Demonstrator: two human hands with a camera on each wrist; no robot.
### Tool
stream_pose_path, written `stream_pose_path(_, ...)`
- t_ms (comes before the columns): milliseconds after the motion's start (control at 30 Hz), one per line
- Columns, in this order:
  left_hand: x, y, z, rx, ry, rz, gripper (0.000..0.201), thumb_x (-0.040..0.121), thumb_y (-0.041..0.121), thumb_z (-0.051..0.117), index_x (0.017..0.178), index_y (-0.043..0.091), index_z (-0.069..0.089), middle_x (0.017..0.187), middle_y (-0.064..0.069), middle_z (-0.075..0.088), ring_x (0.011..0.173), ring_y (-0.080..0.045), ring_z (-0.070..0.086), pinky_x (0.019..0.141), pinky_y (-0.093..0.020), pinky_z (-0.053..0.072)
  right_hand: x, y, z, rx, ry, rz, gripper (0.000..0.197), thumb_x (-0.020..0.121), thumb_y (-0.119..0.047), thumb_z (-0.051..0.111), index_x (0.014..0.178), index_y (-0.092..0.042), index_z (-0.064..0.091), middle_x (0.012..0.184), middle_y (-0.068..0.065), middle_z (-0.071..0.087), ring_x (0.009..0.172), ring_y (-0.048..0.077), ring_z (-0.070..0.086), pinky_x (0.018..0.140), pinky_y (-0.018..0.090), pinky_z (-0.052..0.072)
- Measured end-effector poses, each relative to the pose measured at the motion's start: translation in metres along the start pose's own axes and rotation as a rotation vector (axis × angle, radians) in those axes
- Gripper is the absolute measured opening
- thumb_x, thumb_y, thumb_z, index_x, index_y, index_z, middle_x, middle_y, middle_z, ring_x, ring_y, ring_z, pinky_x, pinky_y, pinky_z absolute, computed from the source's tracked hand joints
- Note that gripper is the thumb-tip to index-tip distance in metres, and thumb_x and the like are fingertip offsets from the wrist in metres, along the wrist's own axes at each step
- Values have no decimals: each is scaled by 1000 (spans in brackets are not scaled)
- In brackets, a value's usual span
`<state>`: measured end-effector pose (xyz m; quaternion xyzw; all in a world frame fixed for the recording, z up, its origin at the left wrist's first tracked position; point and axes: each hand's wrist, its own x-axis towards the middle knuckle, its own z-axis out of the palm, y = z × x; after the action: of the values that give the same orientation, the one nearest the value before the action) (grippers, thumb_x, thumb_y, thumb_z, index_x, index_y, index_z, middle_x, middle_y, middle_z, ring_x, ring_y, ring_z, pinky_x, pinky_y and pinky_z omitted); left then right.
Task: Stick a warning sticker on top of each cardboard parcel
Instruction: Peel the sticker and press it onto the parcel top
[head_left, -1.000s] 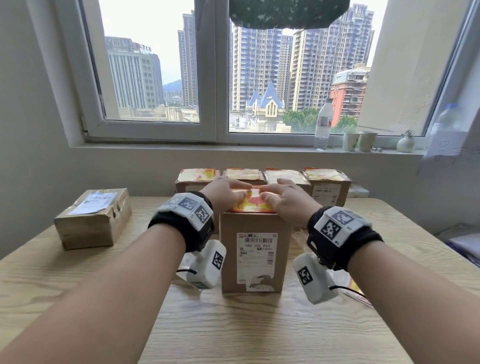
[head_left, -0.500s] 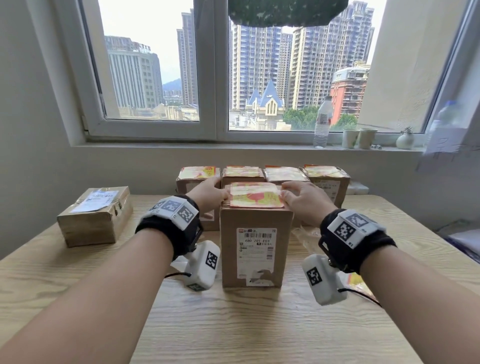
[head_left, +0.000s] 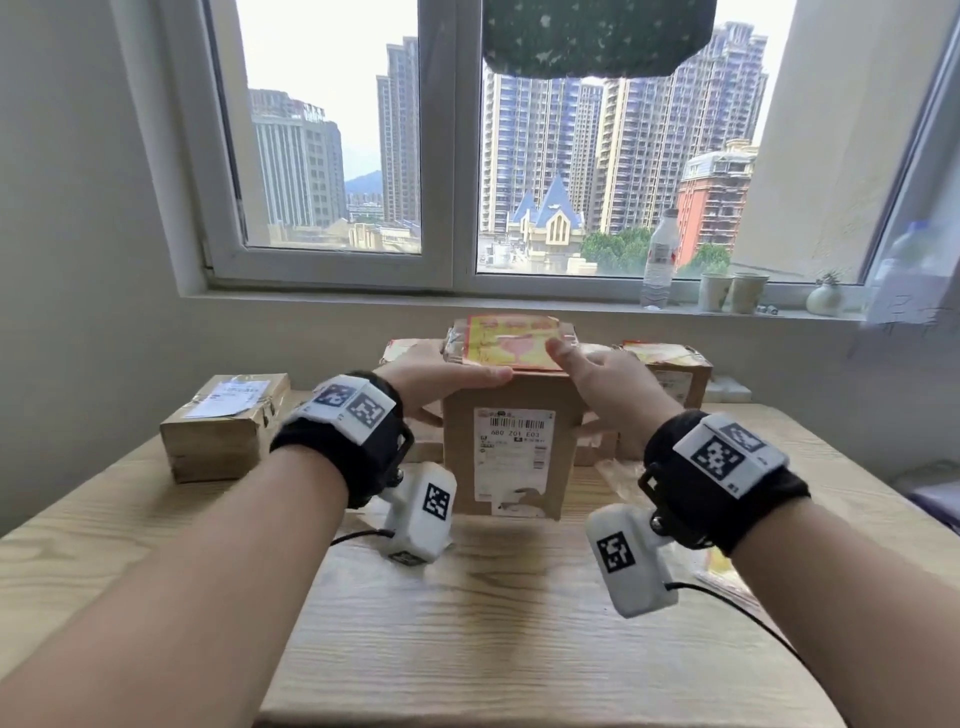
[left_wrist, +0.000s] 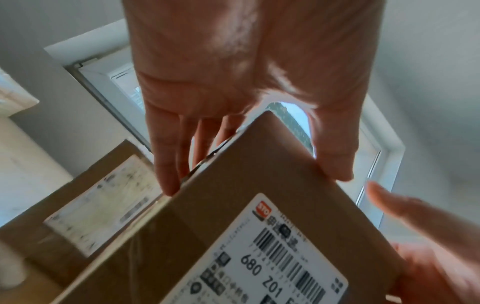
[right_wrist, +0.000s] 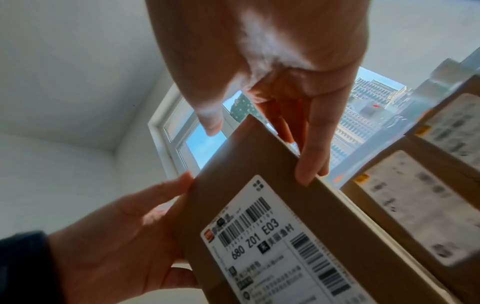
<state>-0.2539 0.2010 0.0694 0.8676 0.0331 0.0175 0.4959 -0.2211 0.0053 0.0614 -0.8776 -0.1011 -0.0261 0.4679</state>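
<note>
A tall cardboard parcel (head_left: 511, 441) is held between two bare hands above a wooden surface (head_left: 467, 623) beneath a city-view window, its lower edge clear of the wood in the head view. The left hand (head_left: 441, 376) grips the parcel's upper left corner — thumb lying along the front top edge, fingers (left_wrist: 166, 160) straight and close together down the left side. The right hand (head_left: 602, 384) takes the opposite corner, its fingers (right_wrist: 311, 148) pressed together against the right side and the thumb free of the box near the top edge. A yellow-and-red warning sticker (head_left: 511, 340) lies on the parcel's top face; a white shipping label (head_left: 511, 447) with barcodes covers much of the front. Behind stand more parcels in a row (head_left: 670, 374), yellow stickers on their tops, mostly hidden by the held one. A flat parcel (head_left: 223, 426) bearing only a white label lies well apart at the left. A water bottle (head_left: 658, 260) and two cups (head_left: 732, 292) stand on the windowsill.
</note>
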Motion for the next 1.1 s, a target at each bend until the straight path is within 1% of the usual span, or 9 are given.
stream_pose_path(133,-14,21,-59,21,102,4,36,77,50,71,103,27,60,100,2,71,91,-11,64,71,-29,51,1,-54,5,185,-51,-46,51,91,-54,52,91,-6,65,90,9,69,84,25,70,78,44,60)
stream_pose_path(267,-17,8,-117,34,223,-50,53,66,62,68,102,23,59,100,-1,72,97,-16,65,88,-37,50,16,-100,40,308,-199,-53,38,96,-36,54,109,-1,62,113,19,67,97,31,69,70,35,61)
stream_pose_path(400,-5,-32,-156,-47,352,-84,49,77,58,66,109,21,58,102,-4,71,97,-19,66,97,-44,48,43,-126,91,333,-319,-89,34,96,-31,55,112,-2,61,113,18,67,98,31,70,79,43,60)
stream_pose_path(567,27,-84,-177,-121,438,-128,67,79,52,69,132,18,46,107,-5,69,91,-17,67,77,-33,52,74,-130,145,322,-370,-119,35,97,-24,55,122,-1,58,118,16,65,101,29,68,83,44,59)
stream_pose_path(767,63,-127,-190,-115,478,-198,63,75,48,73,125,16,52,107,-5,68,90,-18,67,69,-30,51,99,-117,187,309,-350,-102,52,92,-11,62,138,0,43,124,17,60,106,29,65,87,45,57)
stream_pose_path(900,81,-142,-189,-155,498,-209,60,80,44,70,127,14,49,109,-5,65,84,-14,64,64,-27,50,110,-109,201,205,-307,-151,49,90,-5,59,137,-7,44,118,15,61,100,26,67,86,41,58)
stream_pose_path(967,90,-149,-186,-169,499,-206,78,74,50,74,136,13,43,116,-6,63,90,-16,65,73,-30,52,119,-107,208,169,-311,-149,49,91,-7,57,137,-9,41,119,13,60,101,24,65,87,40,57)
stream_pose_path(1033,97,-156,-183,-156,495,-228,113,51,63,76,146,21,31,129,-8,58,106,-24,63,90,-38,52,126,-106,213,153,-336,-126,50,92,-7,55,139,-9,38,119,15,60,104,27,65,90,43,56)
stream_pose_path(1100,105,-163,-179,-106,488,-249,126,44,68,75,150,27,20,143,-8,47,120,-28,55,101,-44,46,129,-104,216,137,-367,-117,49,93,-4,53,140,-6,39,121,17,60,108,30,64,92,45,54)
